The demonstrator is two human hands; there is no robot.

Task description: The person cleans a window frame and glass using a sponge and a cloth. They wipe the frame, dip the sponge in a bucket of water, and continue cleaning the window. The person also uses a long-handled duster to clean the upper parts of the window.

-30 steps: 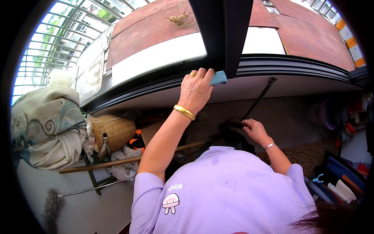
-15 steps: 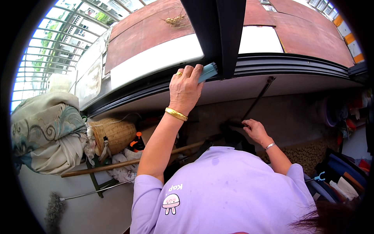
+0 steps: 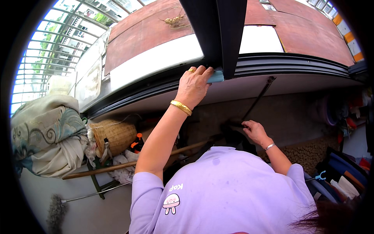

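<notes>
My left hand (image 3: 193, 86), with a gold ring and a gold bangle (image 3: 181, 107), is closed around a light blue hand-held block (image 3: 215, 77). It presses the block to the black window frame (image 3: 171, 80), beside the foot of the dark upright (image 3: 229, 35). The block's underside and its exact kind are hidden. Lower and to the right, my right hand (image 3: 255, 132), with a silver bracelet, has its fingers curled at a dark piece near the lower end of a slanting black rod (image 3: 256, 102). What those fingers hold is too dark to make out.
Beyond the frame lie reddish boards (image 3: 144, 31) and a metal grille (image 3: 50, 46). At left are draped patterned cloth (image 3: 46, 128), a woven basket (image 3: 115, 134), a wooden pole (image 3: 117, 167) and a grey duster (image 3: 56, 214). Many small brown round things (image 3: 307, 156) lie at right.
My left hand and the light blue block have shifted slightly right and down along the window frame, and the block has turned more level. My right hand stays in place.
</notes>
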